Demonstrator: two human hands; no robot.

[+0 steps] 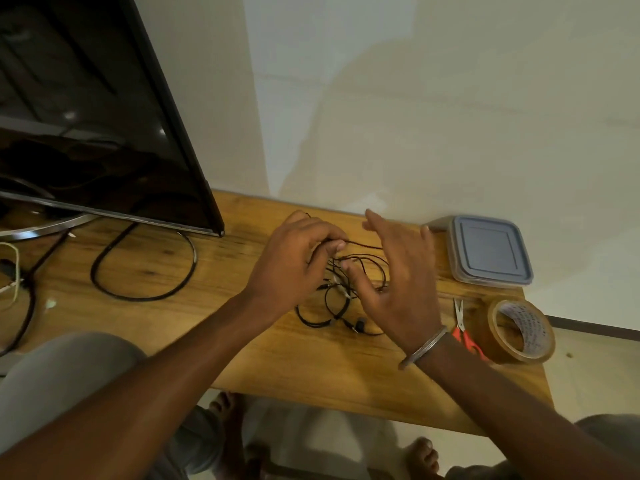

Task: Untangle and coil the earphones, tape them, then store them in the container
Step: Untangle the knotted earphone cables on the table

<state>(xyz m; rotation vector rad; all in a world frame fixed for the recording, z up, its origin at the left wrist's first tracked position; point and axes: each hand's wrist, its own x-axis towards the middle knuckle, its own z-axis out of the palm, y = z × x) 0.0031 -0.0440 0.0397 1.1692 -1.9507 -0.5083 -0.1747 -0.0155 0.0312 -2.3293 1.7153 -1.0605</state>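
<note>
head view looks down on a wooden counter [311, 368] where the earphones [341, 292] lie in a loose black tangle between the two hands. left hand [291, 265] is curled, its fingers [329, 245] pinched on one strand near the top of the tangle, probably to anchor that end so the loops can be teased out from it. from that pinch a strand runs off to the right toward the other hand. right hand [394, 285] is spread wide and flat, hovering just over the right side of the tangle and holding nothing; whether its thumb touches a loop i cannot tell. most of the cord rests on the counter below and between the hands, with an earbud and plug end lying nearest the person. tape roll [521, 332] and scissors [462, 329] sit at the right edge, and the lidded container [490, 251] stands behind them by the wall, likely set within reach for the later steps. untangling looks barely begun.
</note>
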